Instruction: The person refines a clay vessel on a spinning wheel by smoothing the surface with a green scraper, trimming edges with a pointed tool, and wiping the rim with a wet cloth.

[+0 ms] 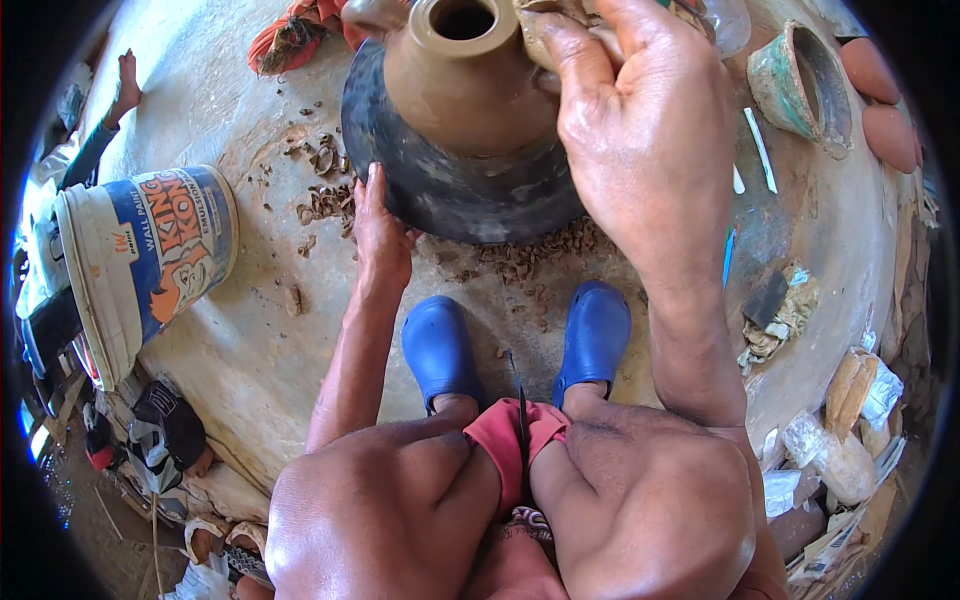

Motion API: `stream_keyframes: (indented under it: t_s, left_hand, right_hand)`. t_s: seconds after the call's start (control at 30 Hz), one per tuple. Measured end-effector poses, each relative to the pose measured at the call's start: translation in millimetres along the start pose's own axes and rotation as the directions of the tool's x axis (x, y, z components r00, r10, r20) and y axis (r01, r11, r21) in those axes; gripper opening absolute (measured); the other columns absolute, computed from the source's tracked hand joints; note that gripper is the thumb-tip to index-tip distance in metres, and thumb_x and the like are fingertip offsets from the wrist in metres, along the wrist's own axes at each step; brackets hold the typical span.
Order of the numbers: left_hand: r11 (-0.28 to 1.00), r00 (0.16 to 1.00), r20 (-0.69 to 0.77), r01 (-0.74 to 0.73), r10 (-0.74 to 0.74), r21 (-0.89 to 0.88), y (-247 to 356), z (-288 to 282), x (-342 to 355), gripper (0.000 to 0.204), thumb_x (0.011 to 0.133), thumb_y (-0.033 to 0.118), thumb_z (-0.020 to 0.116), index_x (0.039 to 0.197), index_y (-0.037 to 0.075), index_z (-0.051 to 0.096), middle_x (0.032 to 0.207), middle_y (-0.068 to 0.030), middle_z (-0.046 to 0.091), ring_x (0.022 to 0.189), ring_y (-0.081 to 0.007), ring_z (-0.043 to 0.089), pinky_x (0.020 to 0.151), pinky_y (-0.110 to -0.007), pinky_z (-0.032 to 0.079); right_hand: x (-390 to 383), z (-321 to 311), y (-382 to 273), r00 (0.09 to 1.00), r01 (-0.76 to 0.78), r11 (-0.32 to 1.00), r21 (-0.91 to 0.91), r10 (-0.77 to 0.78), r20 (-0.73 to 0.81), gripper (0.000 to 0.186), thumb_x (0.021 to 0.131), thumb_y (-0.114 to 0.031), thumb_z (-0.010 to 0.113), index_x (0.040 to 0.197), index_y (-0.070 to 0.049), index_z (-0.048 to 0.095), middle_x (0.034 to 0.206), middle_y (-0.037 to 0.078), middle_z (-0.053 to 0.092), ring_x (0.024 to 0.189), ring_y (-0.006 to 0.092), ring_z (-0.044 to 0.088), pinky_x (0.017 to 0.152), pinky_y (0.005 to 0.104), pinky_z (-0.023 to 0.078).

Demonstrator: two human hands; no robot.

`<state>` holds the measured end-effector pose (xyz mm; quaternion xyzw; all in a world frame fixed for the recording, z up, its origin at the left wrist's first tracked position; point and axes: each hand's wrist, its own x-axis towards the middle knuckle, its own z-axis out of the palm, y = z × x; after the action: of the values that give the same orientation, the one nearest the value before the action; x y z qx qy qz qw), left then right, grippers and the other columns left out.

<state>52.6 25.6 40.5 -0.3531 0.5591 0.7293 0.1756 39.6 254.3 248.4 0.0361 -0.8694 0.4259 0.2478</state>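
Observation:
A wet brown clay pot with a narrow round mouth stands on a dark round turning wheel. A rounded clay spout or handle juts from its upper left side. My left hand is at the wheel's near left edge, fingers stretched out and touching the rim. At the pot's right side, my right hand is closed on a tan, wet-looking rag pressed close to the clay. Some of its fingers and part of the rag are hidden.
Clay trimmings lie around the wheel. At left, a paint bucket lies tilted. A crusted pot and reddish clay pieces are at far right, near a white stick. My blue clogs stand before the wheel. Another person's foot shows upper left.

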Motion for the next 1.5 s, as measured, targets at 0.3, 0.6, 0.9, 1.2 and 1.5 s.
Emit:
stream_keyframes:
  t_s: [0.3,0.6,0.9,1.2,1.5]
  left_hand:
    - [0.999,0.999,-0.013,0.035,-0.035,-0.035,-2.6,9.2,-10.6,0.059,0.109,0.055,0.055,0.154,0.017,0.05,0.153,-0.0054,0.06,0.133,-0.0237,0.062,0.103,-0.051,0.051]
    - [0.952,0.944,-0.15,-0.274,0.293,0.137,25.5,-8.4,72.5,0.073,0.109,0.052,0.057,0.164,0.008,0.04,0.162,-0.0143,0.049,0.143,-0.0281,0.05,0.116,-0.045,0.043]
    - [0.845,0.876,-0.153,-0.375,0.458,0.381,14.5,-8.3,85.9,0.056,0.108,0.041,0.059,0.154,0.011,0.049,0.144,-0.0114,0.056,0.132,-0.0241,0.054,0.112,-0.041,0.044]
    - [0.796,0.825,-0.127,-0.475,0.551,0.376,-19.4,-29.9,78.2,0.066,0.114,0.049,0.048,0.162,0.005,0.043,0.158,-0.0164,0.051,0.143,-0.0316,0.05,0.119,-0.042,0.038]
    - [0.934,0.919,-0.165,-0.353,0.358,0.055,-16.8,-44.4,59.7,0.06,0.114,0.05,0.041,0.154,0.006,0.049,0.157,-0.0126,0.049,0.142,-0.026,0.049,0.119,-0.045,0.039]
  right_hand:
    - [-13.4,-50.8,34.9,0.951,-0.304,0.917,0.256,0.275,0.144,0.04,0.106,-0.008,0.062,0.146,-0.002,0.064,0.106,0.012,0.078,0.073,0.0074,0.059,0.061,0.0227,0.047]
    - [-125.7,-161.1,193.2,0.647,-0.685,0.684,-0.249,0.729,0.224,0.027,0.109,-0.019,0.062,0.129,-0.004,0.072,0.095,0.001,0.076,0.057,0.0038,0.049,0.053,0.0252,0.042]
    - [-170.7,-182.7,239.8,0.838,-0.459,0.752,-0.474,0.544,0.052,0.025,0.092,-0.02,0.081,0.109,-0.002,0.08,0.08,0.018,0.074,0.078,0.0322,0.072,0.08,0.0389,0.055]
    - [50.4,-293.7,363.0,0.927,-0.374,0.638,-0.673,0.285,-0.246,0.02,0.101,-0.028,0.069,0.113,-0.016,0.081,0.103,0.018,0.078,0.097,0.0345,0.077,0.084,0.0459,0.058]
    - [97.5,-259.5,400.6,0.783,-0.3,0.347,-0.888,0.622,-0.022,0.029,0.098,-0.03,0.066,0.105,-0.006,0.08,0.108,0.024,0.077,0.105,0.042,0.076,0.091,0.0541,0.059]
